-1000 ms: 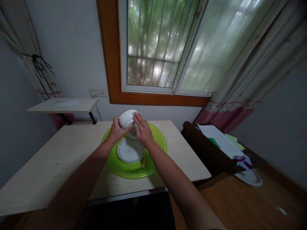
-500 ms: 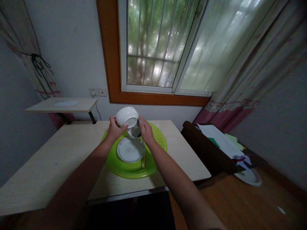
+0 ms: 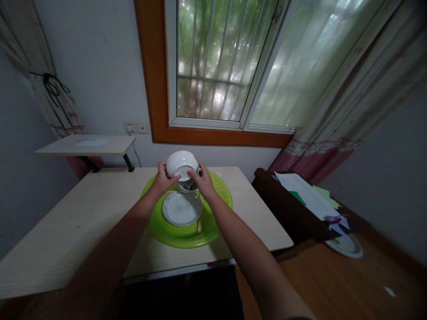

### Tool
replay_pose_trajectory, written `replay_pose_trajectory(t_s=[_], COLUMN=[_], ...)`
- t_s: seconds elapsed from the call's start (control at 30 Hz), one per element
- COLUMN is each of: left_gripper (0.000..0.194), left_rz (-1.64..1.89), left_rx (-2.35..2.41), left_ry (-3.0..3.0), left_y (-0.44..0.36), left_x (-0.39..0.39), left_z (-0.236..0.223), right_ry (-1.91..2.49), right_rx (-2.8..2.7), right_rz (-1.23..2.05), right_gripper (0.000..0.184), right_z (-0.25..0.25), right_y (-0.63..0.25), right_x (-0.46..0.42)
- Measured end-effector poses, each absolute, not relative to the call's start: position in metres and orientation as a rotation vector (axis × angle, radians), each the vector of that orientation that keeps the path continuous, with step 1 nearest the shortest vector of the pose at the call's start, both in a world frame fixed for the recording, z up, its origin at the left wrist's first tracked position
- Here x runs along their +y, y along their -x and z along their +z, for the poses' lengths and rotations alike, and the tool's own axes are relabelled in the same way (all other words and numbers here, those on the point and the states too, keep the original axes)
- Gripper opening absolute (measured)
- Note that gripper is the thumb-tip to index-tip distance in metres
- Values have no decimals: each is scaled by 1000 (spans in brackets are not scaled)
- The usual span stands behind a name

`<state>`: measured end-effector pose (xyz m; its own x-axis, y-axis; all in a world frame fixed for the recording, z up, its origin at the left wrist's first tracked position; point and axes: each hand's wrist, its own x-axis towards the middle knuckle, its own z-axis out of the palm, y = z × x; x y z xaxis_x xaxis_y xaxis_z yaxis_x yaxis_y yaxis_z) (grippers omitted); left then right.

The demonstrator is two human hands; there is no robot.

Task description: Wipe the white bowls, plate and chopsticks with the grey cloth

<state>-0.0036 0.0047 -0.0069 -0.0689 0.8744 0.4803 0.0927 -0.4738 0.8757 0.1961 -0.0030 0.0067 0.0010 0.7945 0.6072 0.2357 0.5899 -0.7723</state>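
Observation:
A white bowl (image 3: pixel 182 163) is tilted with its underside toward me, held above the far part of a round green tray (image 3: pixel 160 235). My left hand (image 3: pixel 164 178) grips the bowl's left side, thumb on its base. My right hand (image 3: pixel 202 181) holds the right side, its thumb also near the base. Below the held bowl, another bowl (image 3: pixel 187 186) stands on the tray, mostly hidden. Nearer to me lies a white plate (image 3: pixel 182 209) with a faint pattern. Chopsticks (image 3: pixel 199 222) rest along the plate's right side.
The tray sits on a pale wooden table (image 3: pixel 96 213). A small raised shelf (image 3: pixel 86 146) with a paper on it stands at the back left. To the right is a dark brown piece of furniture (image 3: pixel 283 209) with papers (image 3: pixel 303 193) on top. A window is behind.
The bowl has shifted slightly right and now faces me more squarely. My right hand has moved from beside the bowl to gripping its right side.

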Motion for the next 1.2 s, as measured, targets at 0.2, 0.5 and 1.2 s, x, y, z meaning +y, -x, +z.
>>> replay_pose_trajectory(t_s=[0.2,0.5,1.2], left_gripper=[78,76,73], left_rz=[1575,1566,1652], left_rx=[1100,1108,1146], left_ry=[-1714,-1772,-1772], left_y=[7,8,1], left_x=[3,6,7], left_z=[-5,-8,-9], right_ry=[956,932,851], right_rx=[-1605,-1733,-2226], right_rz=[417,274,-304], right_gripper=[72,71,68], right_z=[6,13,41], right_y=[-203,-208,-184], right_x=[-1,-7,-47])
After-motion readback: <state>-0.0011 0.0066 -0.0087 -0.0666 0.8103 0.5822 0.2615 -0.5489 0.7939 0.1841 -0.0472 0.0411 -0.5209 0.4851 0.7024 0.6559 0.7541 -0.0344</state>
